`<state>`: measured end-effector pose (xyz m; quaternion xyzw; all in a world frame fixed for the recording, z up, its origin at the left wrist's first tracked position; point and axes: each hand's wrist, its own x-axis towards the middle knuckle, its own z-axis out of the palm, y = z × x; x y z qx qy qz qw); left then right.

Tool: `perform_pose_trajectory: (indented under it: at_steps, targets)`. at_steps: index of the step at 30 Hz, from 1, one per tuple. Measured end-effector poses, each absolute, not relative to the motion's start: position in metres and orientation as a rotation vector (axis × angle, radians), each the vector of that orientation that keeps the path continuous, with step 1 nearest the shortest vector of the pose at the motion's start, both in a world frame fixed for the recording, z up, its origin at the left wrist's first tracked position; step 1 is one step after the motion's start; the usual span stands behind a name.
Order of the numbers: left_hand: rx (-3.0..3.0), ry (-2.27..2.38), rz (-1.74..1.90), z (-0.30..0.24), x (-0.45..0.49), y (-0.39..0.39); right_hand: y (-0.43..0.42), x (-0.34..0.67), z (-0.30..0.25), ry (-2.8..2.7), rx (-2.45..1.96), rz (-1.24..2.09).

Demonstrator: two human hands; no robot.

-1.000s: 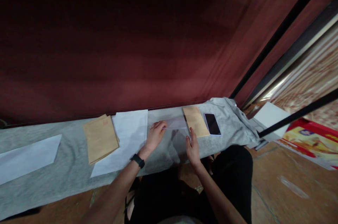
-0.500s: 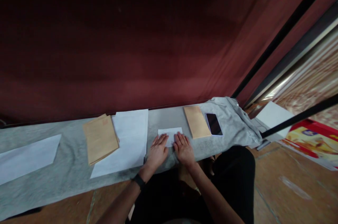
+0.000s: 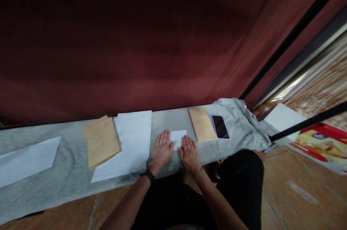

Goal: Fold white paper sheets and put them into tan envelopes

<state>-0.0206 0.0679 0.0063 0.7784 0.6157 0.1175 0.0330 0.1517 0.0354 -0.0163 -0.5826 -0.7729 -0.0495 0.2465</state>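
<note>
A small folded sheet of white paper [image 3: 178, 136] lies on the grey cloth [image 3: 166, 118] in front of me. My left hand [image 3: 162, 150] rests flat over its left side, fingers stretched forward and hiding that edge. Flat on the right side of the paper is my right hand [image 3: 190, 154], its fingers extended. Neither hand grips anything. Just right of the paper sits a stack of brown envelopes [image 3: 202, 124].
A phone [image 3: 220, 127] lies beyond the envelopes. Left are large white sheets [image 3: 135, 139], more brown envelopes [image 3: 101, 141] and another white sheet [image 3: 29, 159]. A dark red panel [image 3: 162, 60] stands behind; a black bar [image 3: 309, 123] crosses at right.
My left hand has shifted slightly forward and left, flattening over the paper's left side, and now covers its left corner. My right hand stays nearly in place on the right side.
</note>
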Motion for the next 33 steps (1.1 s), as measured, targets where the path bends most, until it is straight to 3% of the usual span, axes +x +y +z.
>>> perform_pose_trajectory:
  at_steps: [12,24,28,33]
  targets:
    - [2.365,1.952,0.355,0.012,-0.020,0.068,0.025,0.154,-0.015,-2.087,-1.610,-0.171]
    - [2.135,1.902,0.320,0.057,-0.018,0.117,0.010,0.161,-0.010,-2.104,-1.599,-0.107]
    - [2.131,1.803,0.412,0.074,-0.022,0.125,0.011,0.169,-0.012,-1.987,-1.534,0.097]
    - [2.239,1.598,0.717,0.081,-0.026,0.101,0.024,0.181,-0.014,-1.401,-1.537,0.487]
